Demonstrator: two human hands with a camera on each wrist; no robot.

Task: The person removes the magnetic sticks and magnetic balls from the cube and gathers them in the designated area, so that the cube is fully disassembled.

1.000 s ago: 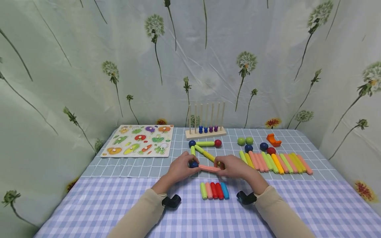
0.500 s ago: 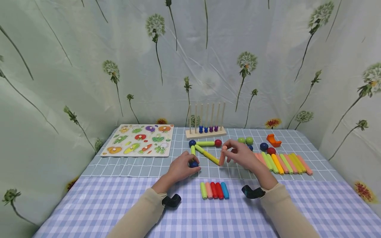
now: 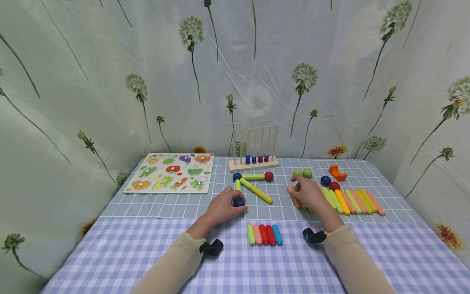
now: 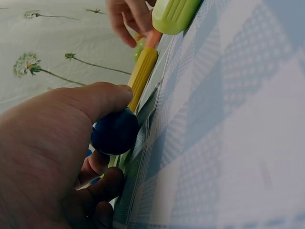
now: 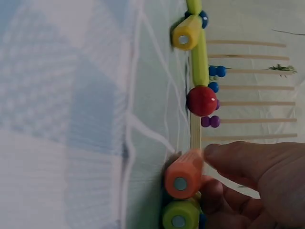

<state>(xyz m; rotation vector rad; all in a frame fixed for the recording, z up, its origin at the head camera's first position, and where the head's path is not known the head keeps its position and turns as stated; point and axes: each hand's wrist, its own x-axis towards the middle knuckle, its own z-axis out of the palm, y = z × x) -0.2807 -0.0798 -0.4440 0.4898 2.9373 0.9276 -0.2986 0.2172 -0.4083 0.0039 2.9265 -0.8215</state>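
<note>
My left hand (image 3: 223, 207) holds a dark blue ball (image 4: 115, 131) between thumb and fingers, close over the grey grid cloth. Behind it, green magnetic sticks, a two-part yellow-green stick (image 3: 258, 192), a blue ball (image 3: 237, 177) and a red ball (image 3: 269, 177) make an angular figure. At the right, my right hand (image 3: 308, 194) pinches a pink magnetic stick (image 5: 180, 174), its grey end disc facing the wrist camera. That stick lies against the left end of the row of sticks (image 3: 352, 202), beside a green stick (image 5: 180, 214). Part of the row is hidden under the hand.
Several short sticks (image 3: 264, 235) lie in front on the checked cloth. A vegetable puzzle board (image 3: 170, 173) is at back left, and a peg rack with beads (image 3: 254, 164) stands behind. Green balls (image 3: 307, 173), a blue ball (image 3: 325, 181), a red ball (image 3: 334, 186) and an orange curved piece (image 3: 338, 173) sit at back right.
My right hand has taken the pink stick away from the blue ball, tilted it up, and carried it right to the row of sticks. The left hand has stayed in place with the ball.
</note>
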